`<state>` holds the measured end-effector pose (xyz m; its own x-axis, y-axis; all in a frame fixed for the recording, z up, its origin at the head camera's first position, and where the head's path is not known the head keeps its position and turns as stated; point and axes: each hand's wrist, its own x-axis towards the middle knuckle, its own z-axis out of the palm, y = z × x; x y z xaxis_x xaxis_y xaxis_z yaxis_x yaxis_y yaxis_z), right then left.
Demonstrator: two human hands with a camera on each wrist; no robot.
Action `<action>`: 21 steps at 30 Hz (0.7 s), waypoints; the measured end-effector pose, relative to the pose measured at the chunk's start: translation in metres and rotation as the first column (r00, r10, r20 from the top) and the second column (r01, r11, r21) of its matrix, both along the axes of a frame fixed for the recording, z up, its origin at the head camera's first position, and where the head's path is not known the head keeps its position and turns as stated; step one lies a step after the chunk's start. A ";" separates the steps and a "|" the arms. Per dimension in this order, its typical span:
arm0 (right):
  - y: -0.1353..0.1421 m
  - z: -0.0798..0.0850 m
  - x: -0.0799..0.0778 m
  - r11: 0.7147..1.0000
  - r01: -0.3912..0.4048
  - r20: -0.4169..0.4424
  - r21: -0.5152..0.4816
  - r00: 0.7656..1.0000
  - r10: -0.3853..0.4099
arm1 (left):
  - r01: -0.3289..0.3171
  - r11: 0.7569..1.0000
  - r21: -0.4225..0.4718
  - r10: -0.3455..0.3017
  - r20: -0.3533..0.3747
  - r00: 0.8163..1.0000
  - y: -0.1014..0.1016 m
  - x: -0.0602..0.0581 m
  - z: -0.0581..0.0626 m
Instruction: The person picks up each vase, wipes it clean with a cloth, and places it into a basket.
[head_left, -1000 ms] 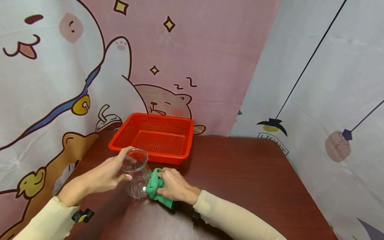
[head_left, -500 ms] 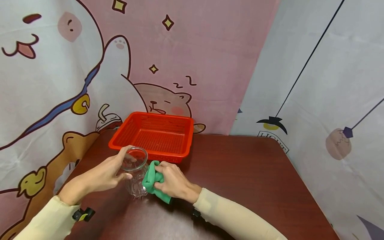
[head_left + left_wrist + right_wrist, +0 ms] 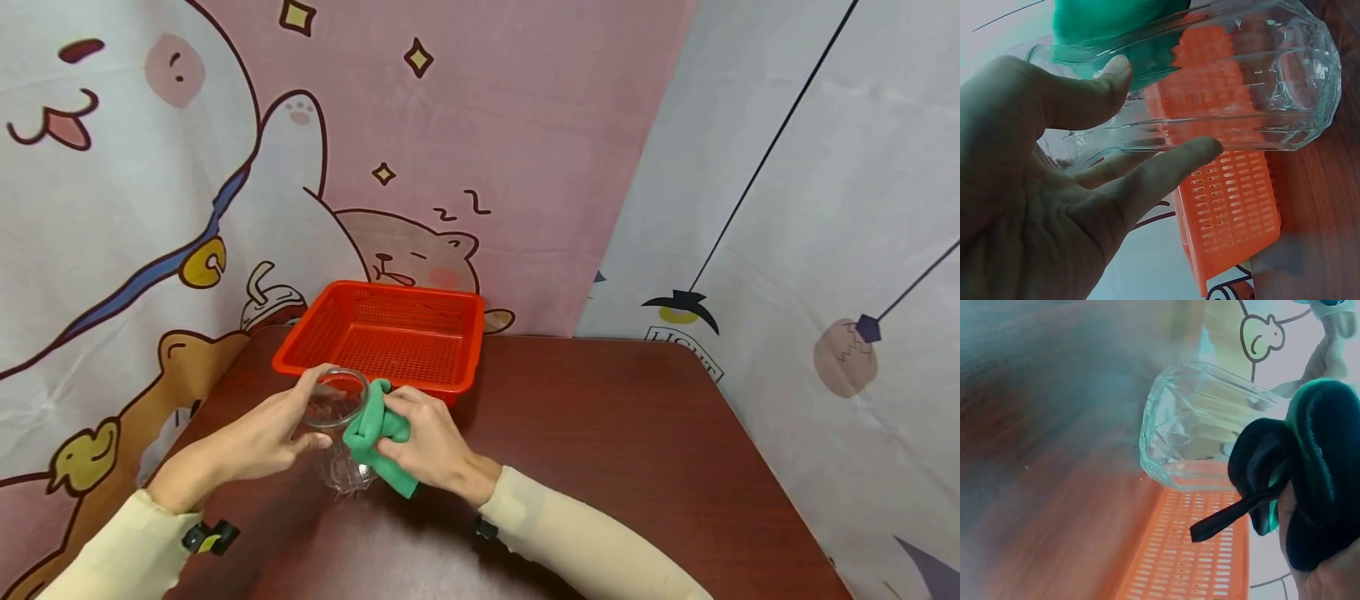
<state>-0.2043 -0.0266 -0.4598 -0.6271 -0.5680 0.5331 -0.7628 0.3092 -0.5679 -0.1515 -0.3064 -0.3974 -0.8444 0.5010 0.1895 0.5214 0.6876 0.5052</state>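
A clear glass vase [image 3: 347,473] with faceted sides and a round rim stands near the table's left side. My left hand [image 3: 266,437] holds it around the neck; in the left wrist view the thumb and fingers [image 3: 1191,159] lie on opposite sides of the glass. My right hand [image 3: 429,437] grips a bunched green cloth [image 3: 377,442] at the vase's right side, its top end close to the rim. In the right wrist view the cloth [image 3: 1329,456] overlaps the upper part of the vase [image 3: 1188,425], and a dark strip [image 3: 1222,519] hangs from the cloth.
A red perforated plastic basket [image 3: 397,354] sits just behind the vase, near the table's back edge. The dark brown tabletop [image 3: 600,450] stretches to the right. Printed cartoon curtains [image 3: 555,167] hang behind and along both sides.
My right hand has slid the green cloth up the vase's side, from near the base toward the rim, and slightly left. The left hand and the vase stay in place.
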 end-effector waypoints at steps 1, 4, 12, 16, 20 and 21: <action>0.000 0.002 0.000 1.000 -0.002 0.005 -0.013 1.000 0.002 | 0.001 1.000 0.003 -0.001 0.003 1.000 0.000 0.000 0.000; 0.003 0.005 0.000 0.999 -0.008 0.016 -0.047 1.000 0.008 | 0.000 1.000 0.006 0.000 0.008 1.000 -0.001 0.001 0.001; 0.006 0.014 -0.001 0.990 -0.014 0.023 -0.137 1.000 0.017 | 0.002 1.000 -0.021 -0.002 -0.007 1.000 -0.004 -0.001 0.005; 0.004 0.012 -0.001 0.989 -0.014 0.014 -0.149 1.000 0.016 | -0.001 1.000 -0.022 0.001 0.000 1.000 -0.004 -0.002 0.007; 0.002 0.008 0.000 0.988 0.007 0.023 -0.153 1.000 -0.003 | 0.006 1.000 -0.009 -0.006 0.005 1.000 -0.002 -0.001 0.004; 0.002 0.006 0.000 0.988 0.013 0.031 -0.153 0.999 -0.009 | 0.010 1.000 -0.006 -0.010 0.005 1.000 -0.001 0.000 0.003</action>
